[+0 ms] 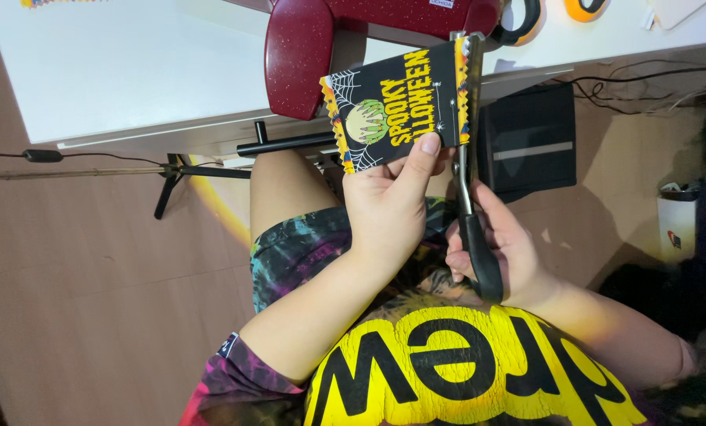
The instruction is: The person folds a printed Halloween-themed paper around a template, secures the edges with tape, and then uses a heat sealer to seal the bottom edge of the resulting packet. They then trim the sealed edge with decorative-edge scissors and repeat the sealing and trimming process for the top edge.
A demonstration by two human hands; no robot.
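firmly, left hand [384, 209] fingers round black card [400, 102]; right hand [499, 252] on scissors [469, 166]

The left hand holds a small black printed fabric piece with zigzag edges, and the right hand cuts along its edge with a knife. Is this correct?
Not quite: the head view shows the right hand holding black-handled scissors, not a knife. The left hand does hold the black printed fabric piece with zigzag edges.

The small rectangular black fabric piece [400, 106] has yellow lettering, white spider webs, a green hand print and zigzag-cut edges in yellow, orange and blue. The metal pinking shears [471, 197] have silver blades and black handles. Near the white tabletop's [132, 71] front edge sits a glittery dark red sewing machine [305, 47]. The shorts [298, 252] are tie-dye: teal, purple, black. Black shirt [463, 371], big cracked yellow print.
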